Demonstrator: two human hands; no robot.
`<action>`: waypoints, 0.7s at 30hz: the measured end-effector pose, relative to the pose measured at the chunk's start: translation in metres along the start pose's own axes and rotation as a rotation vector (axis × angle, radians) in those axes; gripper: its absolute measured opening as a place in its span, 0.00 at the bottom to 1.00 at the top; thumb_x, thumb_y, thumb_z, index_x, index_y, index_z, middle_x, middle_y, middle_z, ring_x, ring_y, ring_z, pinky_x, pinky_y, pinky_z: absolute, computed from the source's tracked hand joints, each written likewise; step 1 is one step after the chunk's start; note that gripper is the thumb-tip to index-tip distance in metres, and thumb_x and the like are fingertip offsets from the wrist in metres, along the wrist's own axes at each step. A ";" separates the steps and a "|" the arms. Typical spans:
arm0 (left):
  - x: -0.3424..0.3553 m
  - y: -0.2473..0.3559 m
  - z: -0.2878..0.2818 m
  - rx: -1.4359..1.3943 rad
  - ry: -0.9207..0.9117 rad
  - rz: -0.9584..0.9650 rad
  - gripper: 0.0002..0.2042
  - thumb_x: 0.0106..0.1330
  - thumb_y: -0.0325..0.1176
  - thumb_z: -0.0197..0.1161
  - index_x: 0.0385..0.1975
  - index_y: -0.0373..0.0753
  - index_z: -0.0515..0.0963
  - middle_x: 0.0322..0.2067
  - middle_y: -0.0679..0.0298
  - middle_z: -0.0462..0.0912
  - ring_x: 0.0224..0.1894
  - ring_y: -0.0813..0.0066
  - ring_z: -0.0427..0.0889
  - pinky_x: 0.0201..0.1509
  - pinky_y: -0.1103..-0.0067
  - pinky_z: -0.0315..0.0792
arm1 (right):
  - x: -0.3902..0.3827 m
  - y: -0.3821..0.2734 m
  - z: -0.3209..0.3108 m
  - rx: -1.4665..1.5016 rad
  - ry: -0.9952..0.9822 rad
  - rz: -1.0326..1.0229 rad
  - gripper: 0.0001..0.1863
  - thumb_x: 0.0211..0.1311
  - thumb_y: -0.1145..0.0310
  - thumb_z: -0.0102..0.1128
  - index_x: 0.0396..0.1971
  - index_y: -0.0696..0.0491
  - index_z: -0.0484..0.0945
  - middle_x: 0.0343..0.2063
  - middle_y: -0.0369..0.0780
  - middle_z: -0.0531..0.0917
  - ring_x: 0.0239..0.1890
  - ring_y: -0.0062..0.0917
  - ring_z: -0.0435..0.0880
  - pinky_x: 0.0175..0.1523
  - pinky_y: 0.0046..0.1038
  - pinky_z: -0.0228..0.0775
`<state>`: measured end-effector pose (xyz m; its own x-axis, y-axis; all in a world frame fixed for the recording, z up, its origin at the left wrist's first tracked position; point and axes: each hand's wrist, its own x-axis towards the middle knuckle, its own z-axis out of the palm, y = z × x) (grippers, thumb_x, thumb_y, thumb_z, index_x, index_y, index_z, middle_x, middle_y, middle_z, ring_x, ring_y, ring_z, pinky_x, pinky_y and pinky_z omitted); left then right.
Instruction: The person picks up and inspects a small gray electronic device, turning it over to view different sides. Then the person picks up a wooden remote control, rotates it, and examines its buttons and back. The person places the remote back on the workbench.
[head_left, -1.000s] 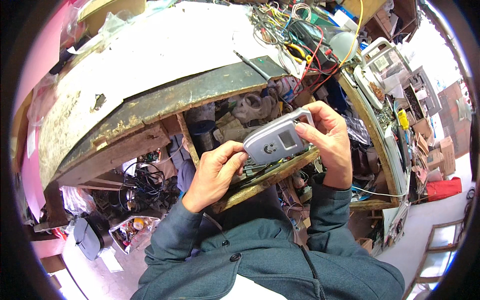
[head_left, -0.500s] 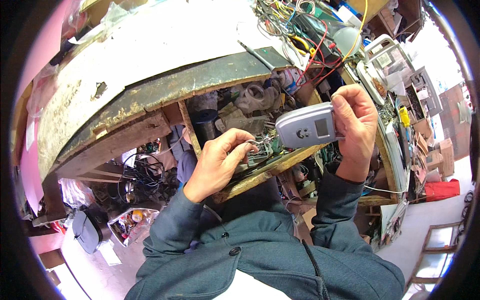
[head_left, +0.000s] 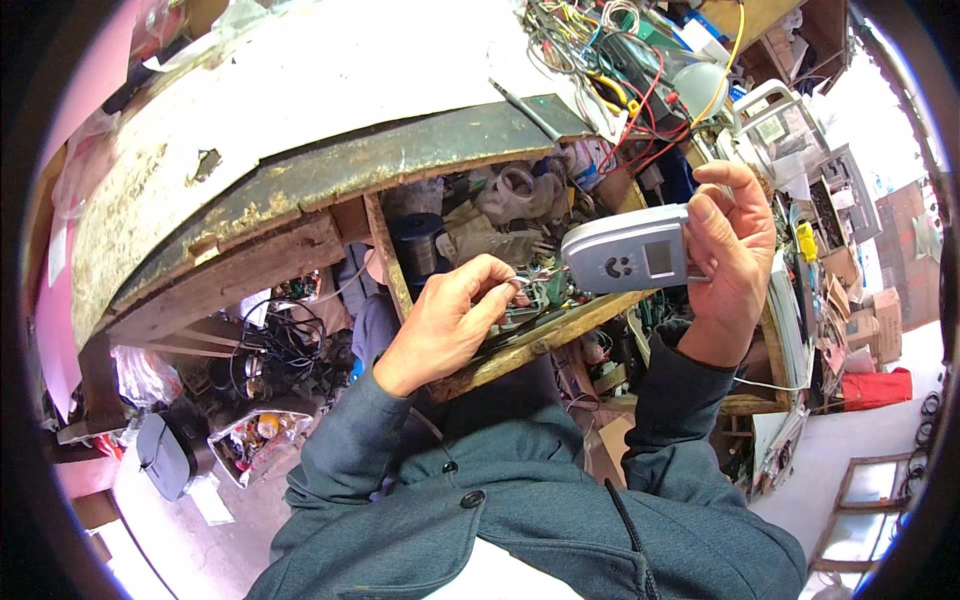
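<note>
A grey digital hanging scale [head_left: 625, 256] with a small screen and dark buttons is held level above an open wooden drawer [head_left: 553, 338]. My right hand [head_left: 735, 245] grips its right end, thumb near the casing's corner and the index finger raised. At the scale's left end, my left hand [head_left: 462, 310] is closed in a pinch on the thin metal hook [head_left: 535, 278] that reaches out from the casing. Its exact shape is partly hidden by the fingertips. Beneath both hands, the drawer holds a wire spool [head_left: 420, 240] and jumbled small parts.
A white-topped workbench [head_left: 330, 80] with a worn dark edge lies beyond the drawer. Tangled wires [head_left: 560, 40], yellow-handled pliers [head_left: 612, 92] and a soldering iron [head_left: 522, 108] lie at its far right. Below left stand a dark bin [head_left: 165, 455] and a box of odds and ends [head_left: 262, 440].
The scale and my right hand have shifted slightly to the right, and the right index finger has lifted off. My left hand keeps its pinch. The whole view has turned a little.
</note>
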<state>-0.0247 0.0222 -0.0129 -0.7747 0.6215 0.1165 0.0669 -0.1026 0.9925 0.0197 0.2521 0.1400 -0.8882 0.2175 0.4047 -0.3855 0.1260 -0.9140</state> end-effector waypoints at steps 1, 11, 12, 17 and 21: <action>0.000 0.000 0.000 -0.003 0.004 0.001 0.07 0.75 0.29 0.55 0.41 0.32 0.77 0.36 0.64 0.86 0.35 0.82 0.79 0.43 0.81 0.75 | 0.000 -0.001 0.001 -0.003 0.000 -0.004 0.14 0.61 0.74 0.70 0.45 0.56 0.79 0.20 0.26 0.74 0.17 0.05 0.60 0.22 0.13 0.45; -0.003 -0.005 0.001 -0.102 0.075 0.262 0.36 0.61 0.28 0.72 0.69 0.38 0.63 0.60 0.55 0.76 0.62 0.67 0.76 0.68 0.70 0.69 | 0.007 0.021 0.014 0.170 -0.100 0.187 0.12 0.68 0.70 0.64 0.48 0.56 0.77 0.21 0.26 0.74 0.16 0.04 0.58 0.19 0.12 0.44; -0.004 -0.004 -0.002 -0.133 0.018 0.244 0.41 0.57 0.29 0.75 0.71 0.37 0.62 0.62 0.56 0.74 0.65 0.68 0.73 0.71 0.70 0.65 | 0.010 0.033 0.015 0.214 -0.100 0.250 0.12 0.68 0.71 0.63 0.49 0.57 0.77 0.21 0.25 0.72 0.16 0.03 0.58 0.19 0.12 0.44; -0.009 0.000 -0.006 -0.142 -0.006 0.213 0.35 0.61 0.31 0.75 0.67 0.33 0.65 0.56 0.60 0.78 0.59 0.73 0.76 0.66 0.74 0.69 | 0.013 0.078 0.024 0.391 -0.164 0.491 0.13 0.70 0.73 0.61 0.51 0.58 0.77 0.23 0.25 0.72 0.18 0.04 0.61 0.20 0.10 0.50; -0.010 0.000 -0.005 -0.312 0.036 0.016 0.29 0.68 0.31 0.68 0.66 0.32 0.66 0.54 0.63 0.78 0.56 0.77 0.77 0.62 0.77 0.71 | 0.010 0.094 0.029 0.408 -0.149 0.500 0.15 0.69 0.72 0.62 0.53 0.58 0.76 0.24 0.27 0.74 0.19 0.07 0.64 0.22 0.11 0.54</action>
<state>-0.0200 0.0126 -0.0142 -0.7972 0.5906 0.1251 -0.1124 -0.3488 0.9304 -0.0324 0.2380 0.0571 -0.9985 0.0151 -0.0527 0.0445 -0.3388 -0.9398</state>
